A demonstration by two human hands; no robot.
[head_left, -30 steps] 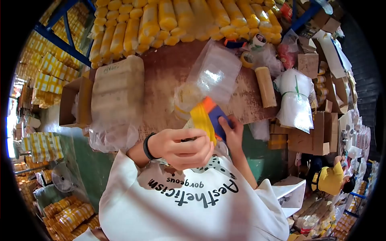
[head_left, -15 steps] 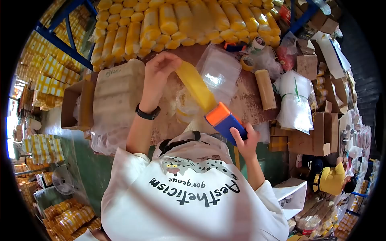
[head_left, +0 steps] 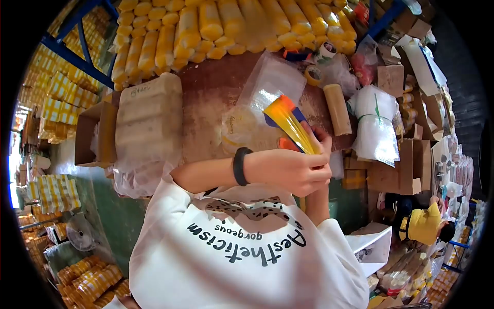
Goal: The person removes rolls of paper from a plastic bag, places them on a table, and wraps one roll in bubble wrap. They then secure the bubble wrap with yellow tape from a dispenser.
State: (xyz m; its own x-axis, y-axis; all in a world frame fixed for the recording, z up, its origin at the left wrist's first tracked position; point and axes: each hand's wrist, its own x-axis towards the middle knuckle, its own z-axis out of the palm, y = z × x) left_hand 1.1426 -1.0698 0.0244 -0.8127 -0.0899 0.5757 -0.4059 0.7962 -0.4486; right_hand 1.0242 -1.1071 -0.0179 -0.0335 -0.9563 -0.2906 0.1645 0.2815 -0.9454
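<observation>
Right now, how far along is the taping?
Looks done: wrapped yellow rolls piled at the back. In hand: left hand pinches yellow tape drawn from the tape dispenser in the right hand. Left: the clear bag on the table shows no tape yet.

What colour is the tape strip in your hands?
Translucent yellow; the tape strip shows best in the head view.

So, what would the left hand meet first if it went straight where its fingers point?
Probably the right hand, gripping the tape dispenser just past the left hand and its yellow tape; they overlap, so depth is unclear.
</observation>
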